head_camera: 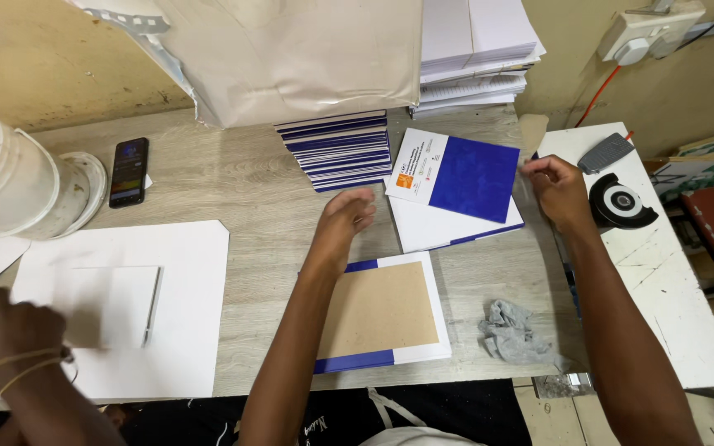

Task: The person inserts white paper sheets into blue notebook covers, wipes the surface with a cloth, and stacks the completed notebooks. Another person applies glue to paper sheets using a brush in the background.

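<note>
My left hand [345,216] hovers over the wooden table [249,190], fingers loosely curled and holding nothing. Just below it lies a blue and white cover [420,347], inside up, with a brown board [382,310] on it. My right hand [559,188] sits with its fingers curled at the right edge of a blue and white booklet [464,177]. I cannot tell whether it touches that booklet. The booklet lies tilted on top of another white-faced one [427,231]. Behind them stands a fanned stack of blue-edged booklets [340,149].
Another person's hand [18,330] with wrist bands works over white sheets [183,289] at the left. A white bucket [2,177], a phone [129,171], a grey rag [510,330], a paper stack [477,49], a round black tool [619,201] and a wall socket [650,33] are around.
</note>
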